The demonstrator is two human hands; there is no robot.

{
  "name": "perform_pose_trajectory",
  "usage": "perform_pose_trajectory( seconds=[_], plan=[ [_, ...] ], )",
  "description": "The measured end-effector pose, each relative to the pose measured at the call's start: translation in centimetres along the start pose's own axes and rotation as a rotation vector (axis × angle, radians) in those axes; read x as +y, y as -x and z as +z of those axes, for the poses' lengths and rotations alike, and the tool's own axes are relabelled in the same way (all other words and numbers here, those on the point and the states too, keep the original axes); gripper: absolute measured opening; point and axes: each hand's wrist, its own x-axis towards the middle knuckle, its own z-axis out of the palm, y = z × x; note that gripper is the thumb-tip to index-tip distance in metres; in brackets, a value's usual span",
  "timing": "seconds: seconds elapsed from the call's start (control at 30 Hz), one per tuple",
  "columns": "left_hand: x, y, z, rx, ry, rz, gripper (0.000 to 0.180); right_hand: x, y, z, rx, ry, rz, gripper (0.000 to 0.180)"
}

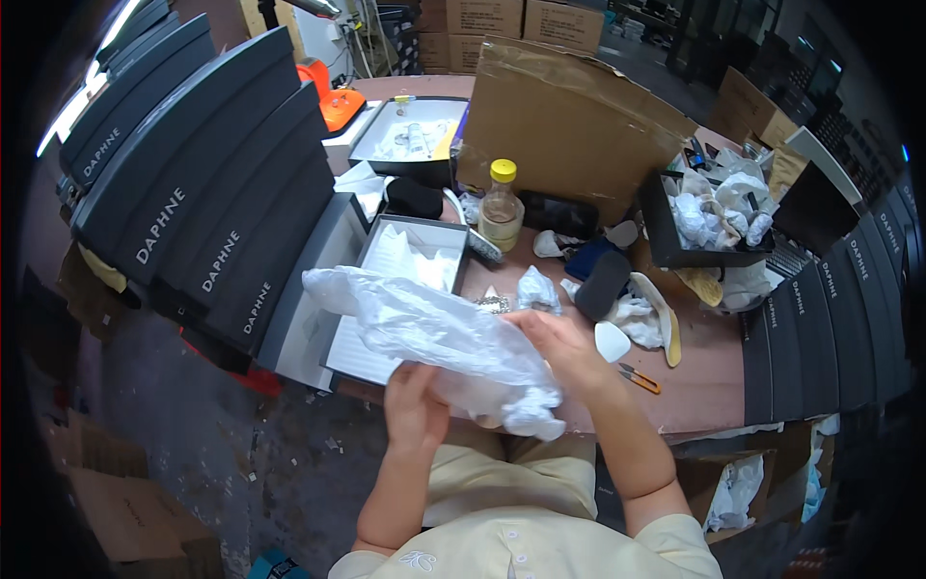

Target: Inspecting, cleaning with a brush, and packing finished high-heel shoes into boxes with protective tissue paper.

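Note:
A translucent white plastic bag is stretched between my two hands above the table's front edge. My left hand grips its near side, the fingers partly hidden under the plastic. On the right end, my right hand is closed on the bag's upper edge, where the plastic bunches into a crumpled lump. Whether anything lies inside the bag I cannot make out. Behind it stands an open shoebox with white tissue paper in it, partly covered by the bag.
Tall stacks of dark shoeboxes rise on the left; more stand at the right. A yellow-capped bottle, insoles and orange-handled thread snips lie about the table. A black box holds crumpled paper before a cardboard sheet.

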Motion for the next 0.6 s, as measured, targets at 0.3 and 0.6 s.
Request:
perform_pose_trajectory(
  seconds=[0.3, 0.6],
  plan=[
    [2.1, -0.8, -4.5, 0.164, 0.241, 0.048, 0.038, 7.9, 6.9, -0.2, 0.462, 0.664, -0.034, 0.044],
    [0.7, -2.6, -3.2, 0.297, 0.211, 0.273, 0.037, 4.0, 6.3, -2.3, 0.471, 1.181, -0.187, 0.058]
  ],
)
